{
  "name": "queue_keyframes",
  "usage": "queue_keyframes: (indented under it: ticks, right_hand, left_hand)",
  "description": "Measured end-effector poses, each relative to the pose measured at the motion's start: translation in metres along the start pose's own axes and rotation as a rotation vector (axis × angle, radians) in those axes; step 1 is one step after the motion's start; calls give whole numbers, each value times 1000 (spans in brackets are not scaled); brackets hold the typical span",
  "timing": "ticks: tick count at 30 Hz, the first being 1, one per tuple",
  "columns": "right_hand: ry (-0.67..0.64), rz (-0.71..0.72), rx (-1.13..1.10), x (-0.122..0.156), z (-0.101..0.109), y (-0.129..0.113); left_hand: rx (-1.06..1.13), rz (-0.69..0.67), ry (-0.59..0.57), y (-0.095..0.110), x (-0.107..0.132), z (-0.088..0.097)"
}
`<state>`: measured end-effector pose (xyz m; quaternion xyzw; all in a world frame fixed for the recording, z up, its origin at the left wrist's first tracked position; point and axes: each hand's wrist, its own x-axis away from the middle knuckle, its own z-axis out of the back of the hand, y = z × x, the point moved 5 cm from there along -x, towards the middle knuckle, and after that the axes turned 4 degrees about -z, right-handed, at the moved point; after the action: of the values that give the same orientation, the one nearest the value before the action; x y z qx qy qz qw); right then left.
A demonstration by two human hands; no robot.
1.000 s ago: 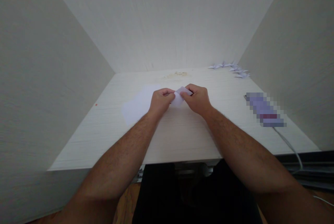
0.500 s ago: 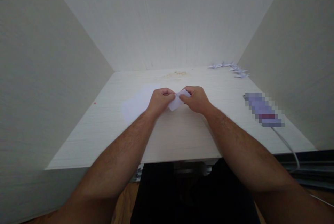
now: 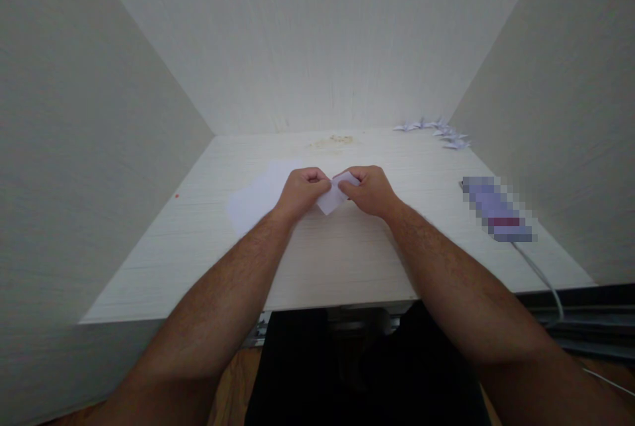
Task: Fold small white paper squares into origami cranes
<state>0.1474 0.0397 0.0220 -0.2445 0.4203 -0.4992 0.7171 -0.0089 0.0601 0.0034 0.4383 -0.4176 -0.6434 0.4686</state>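
Observation:
A small folded piece of white paper (image 3: 329,202) is held between my two hands over the middle of the table. My left hand (image 3: 305,191) pinches its left edge, thumb on top and fingers curled behind. On the other side my right hand (image 3: 370,189) grips the paper's right part, its thumb pressed on the near face. The thumbs are close together near the upper edge. The fingers behind the paper are mostly hidden. Sheets of white paper (image 3: 251,198) lie flat on the table, partly behind my left forearm.
Several folded paper cranes (image 3: 449,133) stand in the back right corner. A phone-like object (image 3: 496,208), blurred out, lies at the right with a white cable (image 3: 540,274) running off the front edge. Panels enclose the white table (image 3: 342,267) at the back and both sides.
Both hands keep their pinch on the paper, with only a slight shift in the thumbs and the paper's tilt. The whole view has moved a little.

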Motion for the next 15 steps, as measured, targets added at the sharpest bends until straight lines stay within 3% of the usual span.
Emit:
queue_keyframes:
  ticks: [10,15]
  right_hand:
    - [-6,-7,31,-1,0,1]
    - [0,-7,-102,1,-1,4]
  left_hand:
    - [-47,9,-42,4,1,0]
    - [-39,18,-31,2,-1,0]
